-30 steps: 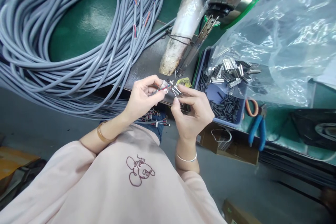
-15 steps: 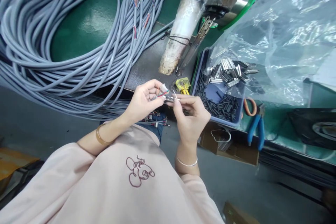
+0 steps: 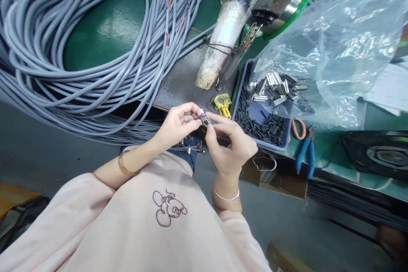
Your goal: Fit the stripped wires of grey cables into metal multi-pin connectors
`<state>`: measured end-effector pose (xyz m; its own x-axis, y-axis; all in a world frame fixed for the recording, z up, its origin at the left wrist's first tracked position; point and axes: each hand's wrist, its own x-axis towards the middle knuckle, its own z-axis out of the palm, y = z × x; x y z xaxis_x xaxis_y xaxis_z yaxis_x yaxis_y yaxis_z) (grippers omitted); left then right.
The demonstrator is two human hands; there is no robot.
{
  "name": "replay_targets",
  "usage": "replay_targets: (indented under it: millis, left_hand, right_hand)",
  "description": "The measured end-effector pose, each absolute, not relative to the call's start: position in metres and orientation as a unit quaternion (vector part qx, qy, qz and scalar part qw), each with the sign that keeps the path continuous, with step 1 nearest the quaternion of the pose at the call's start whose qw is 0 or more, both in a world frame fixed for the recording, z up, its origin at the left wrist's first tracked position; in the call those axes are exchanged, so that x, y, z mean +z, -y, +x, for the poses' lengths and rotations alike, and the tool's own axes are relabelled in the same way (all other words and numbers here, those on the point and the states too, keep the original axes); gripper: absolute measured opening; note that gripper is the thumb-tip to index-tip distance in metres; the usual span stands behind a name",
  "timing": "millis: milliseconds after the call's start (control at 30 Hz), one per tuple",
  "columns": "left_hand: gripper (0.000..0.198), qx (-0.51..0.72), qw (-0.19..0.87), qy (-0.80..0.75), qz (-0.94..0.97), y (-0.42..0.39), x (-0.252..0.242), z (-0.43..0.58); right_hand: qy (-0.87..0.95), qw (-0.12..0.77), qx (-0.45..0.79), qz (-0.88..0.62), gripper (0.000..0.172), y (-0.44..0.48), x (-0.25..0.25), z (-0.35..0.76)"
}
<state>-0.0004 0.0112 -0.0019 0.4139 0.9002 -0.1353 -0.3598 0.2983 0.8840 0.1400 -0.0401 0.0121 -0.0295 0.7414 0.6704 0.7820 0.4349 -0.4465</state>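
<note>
My left hand [image 3: 178, 125] pinches the stripped end of a cable, where thin coloured wires [image 3: 200, 116] fan out between its fingertips. Against those wires sits a small metal connector [image 3: 205, 121], partly hidden by the fingers. My right hand [image 3: 230, 140] is closed, with thumb and forefinger at the connector's right end and on a white wire. The two hands nearly touch in front of the bench edge. Just behind them, a soldering-iron-like tool [image 3: 236, 57] points down beside a white wrapped tube [image 3: 215, 46].
Grey cables [image 3: 105, 76] are heaped at left and behind. A blue tray [image 3: 280, 146] holds black sleeves, with metal connectors on a plastic bag [image 3: 334, 51]. Blue-handled pliers [image 3: 306, 155], orange-handled scissors [image 3: 298, 128] and a yellow piece [image 3: 224, 106] lie on the bench.
My right hand's fingertips have moved slightly left, and the connector shows less between the fingers. The white wire now curves down to the right fingertips. The view has shifted a little.
</note>
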Motion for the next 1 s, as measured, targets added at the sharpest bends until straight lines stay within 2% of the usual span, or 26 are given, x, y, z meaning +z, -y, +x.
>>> replay_targets:
  millis: [133,400,533,867,1000]
  left_hand:
    - [0.013,0.428,0.760,-0.324,0.367,-0.013,-0.001,-0.002]
    - [0.017,0.420,0.756,-0.338,0.370,-0.010,0.002,-0.003]
    - [0.015,0.420,0.754,-0.337,0.376,-0.008,0.001,-0.003]
    - [0.011,0.441,0.752,-0.330,0.363,-0.011,-0.008,-0.005]
    - [0.017,0.436,0.735,-0.338,0.394,-0.009,-0.003,-0.005]
  right_hand:
    - [0.763,0.406,-0.099,-0.494,0.015,0.041,0.014,0.142]
    - [0.699,0.466,-0.006,-0.542,0.012,0.042,0.009,0.141]
    - [0.726,0.447,0.032,-0.522,0.018,0.041,0.014,0.140]
    - [0.754,0.421,0.006,-0.505,0.013,0.048,0.009,0.147]
    - [0.677,0.476,0.080,-0.555,0.010,0.049,0.003,0.147]
